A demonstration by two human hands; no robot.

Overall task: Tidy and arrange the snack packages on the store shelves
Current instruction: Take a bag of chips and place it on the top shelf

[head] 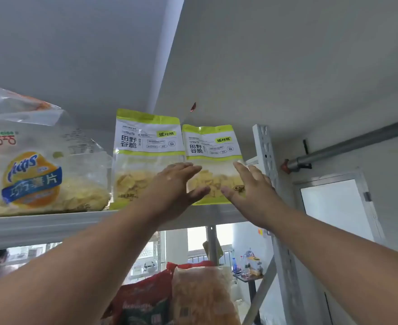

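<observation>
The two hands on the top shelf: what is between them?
In the head view, the right green snack bag stands between the left hand and the right hand, both with straight fingers at its sides.

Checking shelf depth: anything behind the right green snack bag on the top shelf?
Behind the right green bag only the white wall shows above it. The bag and both open hands, left hand and right hand, hide the shelf space behind.

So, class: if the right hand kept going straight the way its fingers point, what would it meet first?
Most likely the right-hand green snack pouch: the right hand points up at its right edge, though depth is unclear and they may already touch.
</observation>
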